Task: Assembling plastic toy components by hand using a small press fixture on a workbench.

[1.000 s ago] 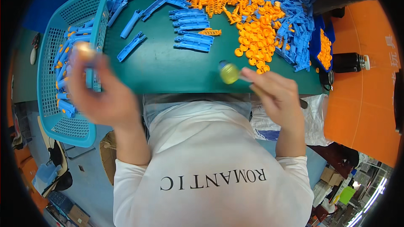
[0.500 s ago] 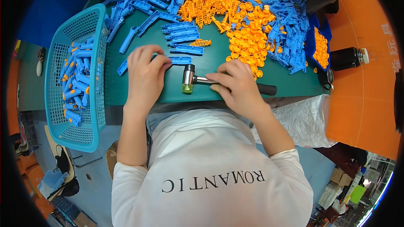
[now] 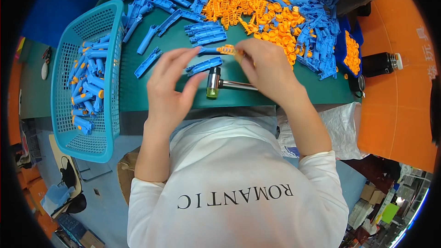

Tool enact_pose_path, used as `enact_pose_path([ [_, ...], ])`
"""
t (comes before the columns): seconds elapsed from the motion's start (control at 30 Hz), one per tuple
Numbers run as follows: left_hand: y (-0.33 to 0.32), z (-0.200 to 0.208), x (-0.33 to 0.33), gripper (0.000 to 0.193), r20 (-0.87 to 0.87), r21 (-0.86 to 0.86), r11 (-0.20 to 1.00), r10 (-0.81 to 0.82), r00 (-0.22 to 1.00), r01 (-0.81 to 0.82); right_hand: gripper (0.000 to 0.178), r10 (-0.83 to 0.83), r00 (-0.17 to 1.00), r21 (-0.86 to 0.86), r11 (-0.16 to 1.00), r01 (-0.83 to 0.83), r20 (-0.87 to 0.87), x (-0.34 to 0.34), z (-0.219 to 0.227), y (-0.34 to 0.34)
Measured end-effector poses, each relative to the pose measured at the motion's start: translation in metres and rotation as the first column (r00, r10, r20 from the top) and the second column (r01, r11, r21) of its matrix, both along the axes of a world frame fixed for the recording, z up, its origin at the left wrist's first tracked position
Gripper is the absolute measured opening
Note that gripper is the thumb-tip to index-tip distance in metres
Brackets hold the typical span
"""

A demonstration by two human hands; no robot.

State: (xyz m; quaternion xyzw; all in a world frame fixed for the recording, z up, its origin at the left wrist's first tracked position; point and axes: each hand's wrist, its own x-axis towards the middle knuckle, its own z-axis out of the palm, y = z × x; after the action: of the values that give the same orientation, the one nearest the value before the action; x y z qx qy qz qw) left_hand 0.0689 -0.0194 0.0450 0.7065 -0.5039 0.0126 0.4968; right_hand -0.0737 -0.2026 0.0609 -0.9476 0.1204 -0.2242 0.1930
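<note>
My right hand (image 3: 271,69) pinches a ladder-like orange plastic strip (image 3: 226,49) by its right end, over the green tabletop. Just left of the strip lies a long blue half-shell (image 3: 209,50), partly covered by it. My left hand (image 3: 171,82) has thumb and fingers spread apart. Its fingertips reach the left end of that half-shell; whether they touch it I cannot tell. Between my hands lies another blue half-shell (image 3: 204,65). Nearer to me rests a small mallet (image 3: 213,81) with a metal head and a yellow-green tip; my right hand and forearm hide its handle's end.
A light-blue basket (image 3: 116,124) of blue-and-orange pieces stands at the left. Several blue shells (image 3: 204,33) lie in a row beyond my hands. Orange strips (image 3: 229,7), round orange caps (image 3: 278,23) and blue parts (image 3: 321,41) are heaped behind. A black bottle (image 3: 379,63) is at the right.
My right hand has left the mallet handle and moved away from me, taking hold of the orange strip. My left hand has opened wider, its fingertips no longer at the nearest half-shell.
</note>
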Motion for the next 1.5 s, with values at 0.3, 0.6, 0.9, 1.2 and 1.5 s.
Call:
enact_pose_path([
  [0.3,0.009,-0.004,-0.023,0.019,-0.519,-0.232,0.954,-0.287,0.805,0.191,0.041,0.03,0.896,0.596,0.737,-0.319,0.442,-0.021,0.001,0.046],
  [0.6,0.018,-0.024,-0.027,0.019,-0.475,-0.329,0.914,-0.379,0.794,0.239,0.029,0.191,0.916,0.801,0.444,-0.401,0.352,-0.031,-0.018,0.049],
  [0.9,0.017,-0.017,-0.012,0.02,-0.353,-0.131,0.932,-0.363,0.862,0.338,0.022,0.02,0.923,0.92,0.075,-0.384,0.384,-0.035,-0.027,0.049],
  [1.2,-0.003,-0.035,0.013,0.026,0.047,0.152,0.988,0.017,0.999,-0.024,0.025,0.105,0.944,0.731,0.607,-0.311,0.314,-0.038,-0.035,0.055],
  [1.5,0.027,-0.026,0.013,0.025,0.019,-0.151,0.986,-0.075,0.997,0.077,0.021,0.07,0.917,0.783,0.498,-0.373,0.393,-0.026,-0.063,0.029],
])
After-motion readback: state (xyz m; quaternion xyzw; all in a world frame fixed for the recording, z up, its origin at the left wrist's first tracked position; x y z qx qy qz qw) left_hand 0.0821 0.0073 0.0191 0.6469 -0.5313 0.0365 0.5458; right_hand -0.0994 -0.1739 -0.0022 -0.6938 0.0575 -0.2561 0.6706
